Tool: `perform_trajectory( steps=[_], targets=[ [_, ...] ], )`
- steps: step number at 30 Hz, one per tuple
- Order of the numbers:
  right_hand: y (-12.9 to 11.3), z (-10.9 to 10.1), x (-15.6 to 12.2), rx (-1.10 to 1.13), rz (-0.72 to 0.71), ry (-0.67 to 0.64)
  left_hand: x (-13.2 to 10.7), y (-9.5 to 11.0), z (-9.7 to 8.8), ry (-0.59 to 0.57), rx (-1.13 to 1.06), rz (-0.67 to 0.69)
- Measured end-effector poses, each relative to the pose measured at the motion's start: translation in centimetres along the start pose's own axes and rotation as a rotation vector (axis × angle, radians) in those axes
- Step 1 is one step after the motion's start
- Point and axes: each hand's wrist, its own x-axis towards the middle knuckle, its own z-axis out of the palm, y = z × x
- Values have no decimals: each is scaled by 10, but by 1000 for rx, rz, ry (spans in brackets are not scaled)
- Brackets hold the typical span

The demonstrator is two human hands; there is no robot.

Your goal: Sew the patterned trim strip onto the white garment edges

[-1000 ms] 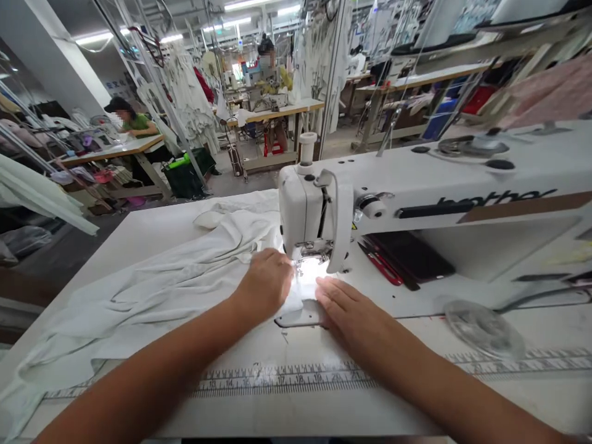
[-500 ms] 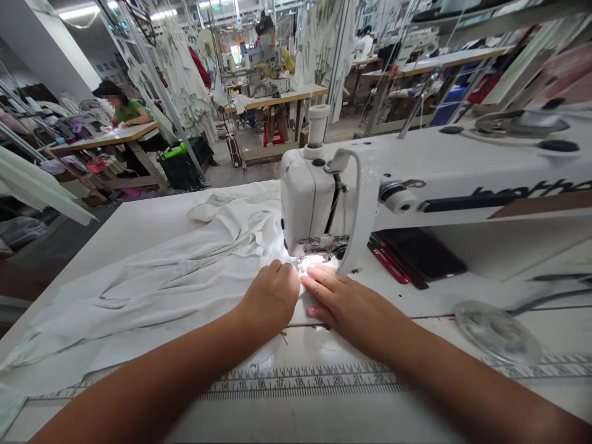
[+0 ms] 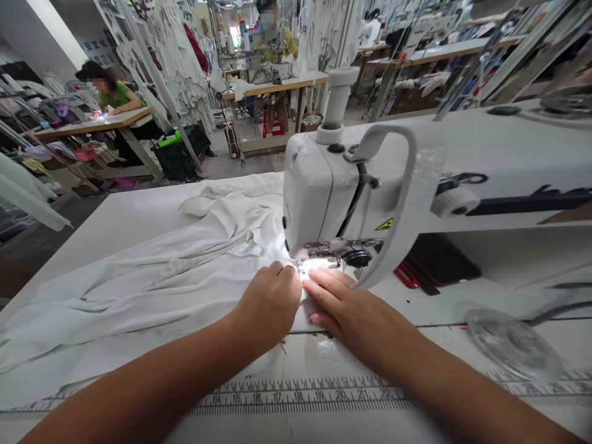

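A white sewing machine [image 3: 309, 191] stands before me, its lamp lighting the needle area. Long folds of white fabric [image 3: 185, 271] spread over the table to the left and run up to the presser foot [image 3: 304, 266]. Just left of the foot, my left hand [image 3: 271, 299] is closed on the fabric, its fingertips hidden behind the knuckles. My right hand [image 3: 340, 302] lies to the right of the foot, fingers stretched out flat and pressing the cloth edge against the machine bed. The needle itself is lost in the glare.
A ruler strip [image 3: 277, 394] runs along the table's front. Under the machine arm lie a dark flat object [image 3: 444, 259] and a red tool [image 3: 407, 275]. A clear round disc [image 3: 513, 342] sits at right. Behind, a person in green [image 3: 120, 95] works at another table.
The camera view has shifted closer, so the machine looks larger. Both hands keep nearly the same place beside the presser foot, with the fabric hardly moved.
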Motion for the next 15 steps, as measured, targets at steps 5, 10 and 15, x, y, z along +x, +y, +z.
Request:
perform_trajectory(
  steps=[5,10,15],
  targets=[
    [-2,-4,2,5,-12,14,2,0,-2,-55,17,6],
    [-3,-4,2,13,-9,53,2,-1,-3,-58,-1,-6],
    [-3,-6,4,39,9,55,3,-1,-2,-33,13,-3]
  ],
)
